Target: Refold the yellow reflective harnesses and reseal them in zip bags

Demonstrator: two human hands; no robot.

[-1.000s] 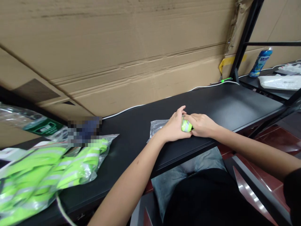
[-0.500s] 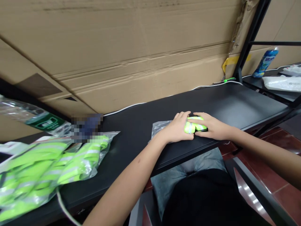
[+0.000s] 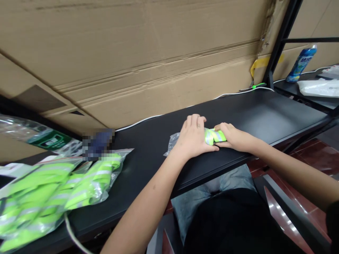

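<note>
A folded fluorescent yellow-green strap with silver reflective bands lies between my hands, low over the black tabletop. My right hand grips its right end, thumb below and fingers above. My left hand is curled over a clear plastic bag, thumb stretched along the near side of the strap. The bag's left end sticks out past that hand. Clear film seems to cover the strap's left part; my left palm hides how far the strap reaches into the bag.
Large clear bags of similar straps lie at the left. Behind them are a plastic bottle with a green label and a blurred dark item. A cardboard wall backs the table. A blue bottle stands beyond the frame.
My left hand has shifted slightly left and up and spread over the bag. My right hand has closed its fingers on the strap's right end, and more of the strap shows.
</note>
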